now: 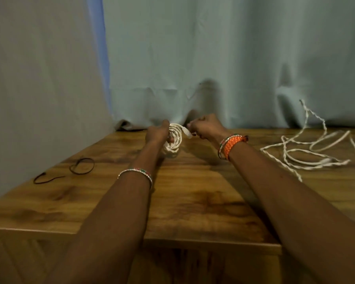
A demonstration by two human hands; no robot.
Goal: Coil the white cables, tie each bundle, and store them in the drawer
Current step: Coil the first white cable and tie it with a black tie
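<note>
1. Near the far edge of the surface (193, 201), at mid-width: coiled white cable (173, 141), held just above the wood between both hands.
2. Left hand (157, 133): fingers curled round the coil's left side, gripping the loops together.
3. Right hand (206, 127): fingers curled, pinching the cable's free end beside the white plug (188, 133).
4. Coil orientation: loops roughly on edge, slightly tilted; long axis from upper right to lower left, toward the near edge. Plug pointing down and right, away from the coil.
5. Judged step: last turns of the first bundle. Best done with steady tension on the free end, each turn laid flush on the previous one, left-hand grip firm until tied, plug tucked against the loops.
6. Toward the right edge: second white cable (307, 152), loose and tangled, one end raised against the curtain (234, 58).
7. Near the left edge: two dark ties (82, 166), lying flat, unused.
8. Drawer: not in view.
</note>
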